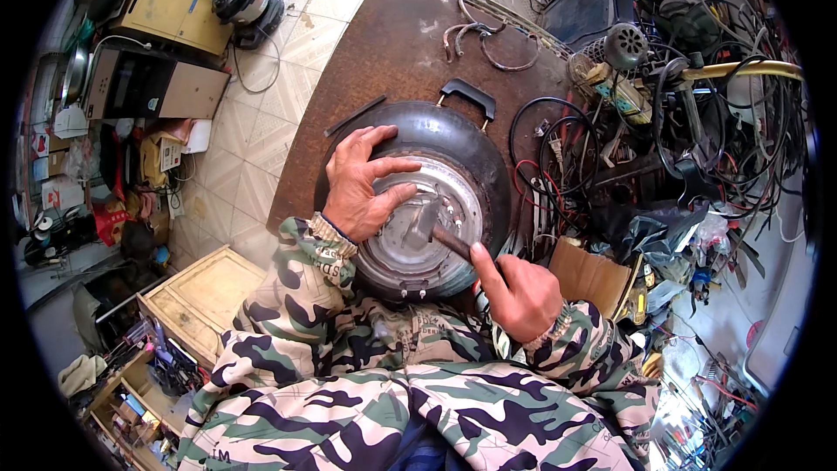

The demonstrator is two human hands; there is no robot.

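A round black pan lies bottom up at the near end of a rusty brown table, its silvery metal base facing me. My left hand rests on the pan's left side, fingers spread over the rim and base. In my right hand is a hammer, gripped by its handle with the forefinger stretched along it. The hammer's head is over the middle of the base; whether it touches cannot be seen. Small metal terminals stand up beside it.
A black handle lies beyond the pan, near a dark flat bar and bent tubular pieces. Tangled cables and piled parts crowd the right. On the left stand a wooden drawer unit and a pressure cooker.
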